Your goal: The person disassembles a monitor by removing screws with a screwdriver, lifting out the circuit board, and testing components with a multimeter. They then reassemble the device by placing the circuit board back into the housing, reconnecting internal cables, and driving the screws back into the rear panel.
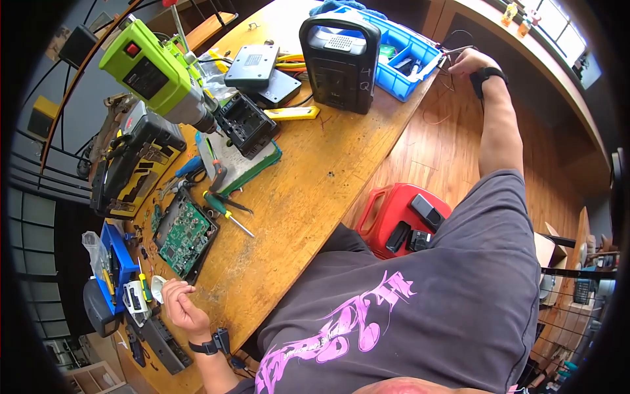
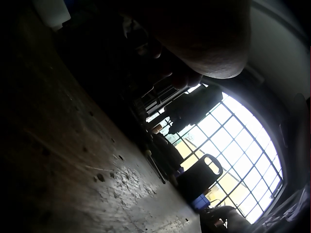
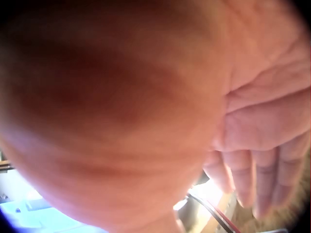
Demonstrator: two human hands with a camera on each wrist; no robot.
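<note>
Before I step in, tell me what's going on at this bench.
One person is working at the bench. Their right hand is at the corner of the blue tray, beside wires; whether it grips one is unclear. The left hand, loosely curled, is by the circuit board. The drill stands near a black housing.

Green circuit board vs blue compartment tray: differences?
Build: the green circuit board shows small components mounted on its face; the blue compartment tray has divided sections with loose items inside.
Colour: the board is green in a dark casing; the tray is bright blue.
Position: the board is near the left hand, the tray near the right.
Shared: both rest on the wooden workbench.
</note>
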